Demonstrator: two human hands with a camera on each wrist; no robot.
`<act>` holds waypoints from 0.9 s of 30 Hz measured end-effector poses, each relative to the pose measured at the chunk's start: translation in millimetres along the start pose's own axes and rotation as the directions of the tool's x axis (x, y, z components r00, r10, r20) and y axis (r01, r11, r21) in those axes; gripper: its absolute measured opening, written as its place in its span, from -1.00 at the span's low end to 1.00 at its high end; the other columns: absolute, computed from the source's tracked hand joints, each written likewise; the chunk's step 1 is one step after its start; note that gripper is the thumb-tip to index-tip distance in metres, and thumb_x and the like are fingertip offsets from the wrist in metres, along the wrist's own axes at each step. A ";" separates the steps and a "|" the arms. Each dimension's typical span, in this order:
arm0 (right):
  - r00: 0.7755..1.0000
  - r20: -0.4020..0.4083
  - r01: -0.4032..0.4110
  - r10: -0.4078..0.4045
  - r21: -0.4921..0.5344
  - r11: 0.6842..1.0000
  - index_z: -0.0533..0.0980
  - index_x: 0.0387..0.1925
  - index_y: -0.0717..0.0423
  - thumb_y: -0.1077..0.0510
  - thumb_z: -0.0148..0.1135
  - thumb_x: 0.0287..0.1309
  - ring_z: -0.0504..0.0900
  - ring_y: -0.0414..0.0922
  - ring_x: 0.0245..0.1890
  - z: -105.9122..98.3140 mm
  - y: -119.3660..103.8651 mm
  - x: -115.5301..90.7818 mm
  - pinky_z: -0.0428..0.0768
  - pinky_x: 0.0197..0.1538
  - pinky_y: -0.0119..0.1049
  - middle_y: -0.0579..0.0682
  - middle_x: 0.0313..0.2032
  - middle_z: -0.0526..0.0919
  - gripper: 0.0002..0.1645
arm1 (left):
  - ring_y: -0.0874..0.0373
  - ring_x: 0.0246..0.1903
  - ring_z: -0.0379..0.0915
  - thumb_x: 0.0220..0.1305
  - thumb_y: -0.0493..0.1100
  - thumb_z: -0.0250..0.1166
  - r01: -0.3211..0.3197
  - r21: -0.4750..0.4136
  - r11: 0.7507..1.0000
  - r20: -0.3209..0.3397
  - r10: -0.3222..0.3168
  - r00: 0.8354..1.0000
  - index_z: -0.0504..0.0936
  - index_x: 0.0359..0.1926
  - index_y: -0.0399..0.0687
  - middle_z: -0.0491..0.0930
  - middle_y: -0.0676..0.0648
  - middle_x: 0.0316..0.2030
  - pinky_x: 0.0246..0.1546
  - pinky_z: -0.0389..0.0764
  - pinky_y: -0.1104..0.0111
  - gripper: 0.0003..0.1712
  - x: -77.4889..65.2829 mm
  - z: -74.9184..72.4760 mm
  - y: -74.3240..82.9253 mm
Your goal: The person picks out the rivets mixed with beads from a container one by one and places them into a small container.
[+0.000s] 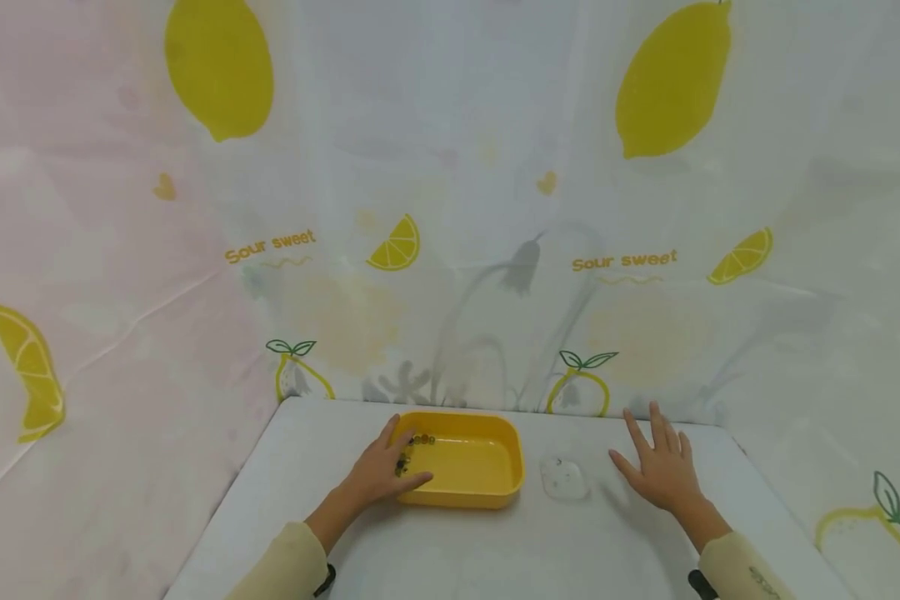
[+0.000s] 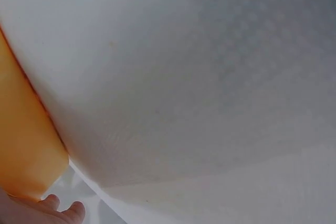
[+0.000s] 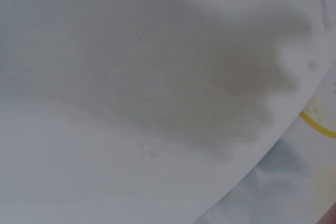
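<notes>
A shallow yellow tray (image 1: 474, 500) lies on the white table. Along its left inner side sit several small dark and greenish beads (image 1: 423, 439). My left hand (image 1: 378, 471) is at the tray's left end, thumb and fingers spread over the rim; whether it touches the rim I cannot tell. The left wrist view has the yellow tray wall (image 2: 26, 145) and part of the left hand (image 2: 39, 212) at lower left. To the tray's right lies a small clear square piece (image 1: 565, 479). My right hand (image 1: 663, 471) hovers with fingers spread, holding nothing.
A white tabletop (image 1: 450, 550) runs back to a hanging sheet (image 1: 450, 208) printed with lemons, which also encloses both sides. The right hand casts a shadow (image 3: 247, 72) on the table.
</notes>
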State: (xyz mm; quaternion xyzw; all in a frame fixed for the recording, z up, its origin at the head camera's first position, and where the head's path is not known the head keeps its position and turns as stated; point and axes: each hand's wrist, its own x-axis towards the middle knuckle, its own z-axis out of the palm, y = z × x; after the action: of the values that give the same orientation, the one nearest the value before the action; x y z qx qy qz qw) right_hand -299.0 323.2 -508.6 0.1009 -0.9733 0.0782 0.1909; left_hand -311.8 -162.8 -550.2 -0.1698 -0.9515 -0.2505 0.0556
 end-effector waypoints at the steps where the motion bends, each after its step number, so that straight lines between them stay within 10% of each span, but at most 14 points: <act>1: 1.000 -0.007 0.002 -0.002 -0.009 1.000 0.04 0.54 0.01 -0.31 0.04 0.33 0.05 0.42 0.37 0.2 2.1 -0.4 -0.03 0.30 0.44 0.33 0.54 -0.23 -0.07 | -0.37 0.29 0.30 0.09 0.45 0.28 -0.001 -0.007 1.000 -0.001 0.001 1.000 0.32 0.44 -0.04 -0.05 -0.31 0.53 0.24 0.37 -0.18 0.04 -0.2 -0.6 0.2; 27: 0.999 -0.018 0.039 -0.040 -0.079 0.996 0.04 0.54 -0.05 -0.33 0.04 0.31 -0.01 0.37 0.40 -6.8 3.0 5.9 -0.08 0.32 0.46 0.29 0.54 -0.21 -0.07 | -0.37 0.32 0.27 0.12 0.44 0.26 -0.004 -0.004 1.000 -0.006 0.004 1.000 0.31 0.44 -0.06 -0.06 -0.31 0.53 0.26 0.36 -0.18 0.03 -2.3 -3.3 2.5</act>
State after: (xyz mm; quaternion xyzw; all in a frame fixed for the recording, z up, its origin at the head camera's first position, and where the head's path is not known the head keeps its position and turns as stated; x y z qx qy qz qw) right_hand -302.5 326.4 -500.4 0.1116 -0.9715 0.0369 0.2059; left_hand -308.7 -163.1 -546.6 -0.1712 -0.9505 -0.2528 0.0587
